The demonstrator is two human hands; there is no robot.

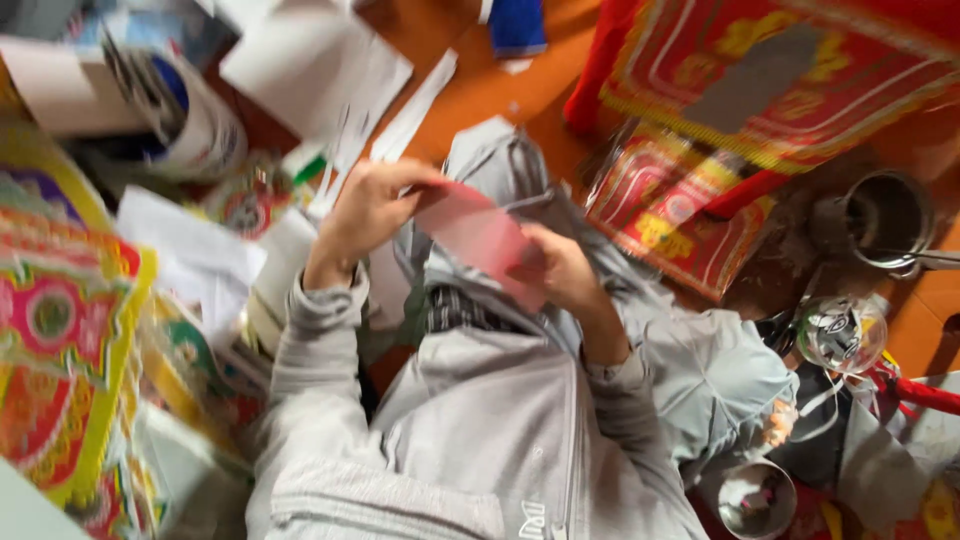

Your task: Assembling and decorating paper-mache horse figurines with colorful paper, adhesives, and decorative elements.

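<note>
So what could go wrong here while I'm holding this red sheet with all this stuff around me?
1. The red paper sheet is pinched between the left hand and right hand over your lap; pulling unevenly could crease or tear it.
2. The metal cup and clear tape roll sit close to your right elbow; a swing might knock them.
3. Loose white paper strips lie just beyond the hands and could get crumpled or scattered.

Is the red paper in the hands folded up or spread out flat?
Spread out, it seems: the red paper shows as one broad sheet between the left hand and right hand. Blur hides any creases.
</note>
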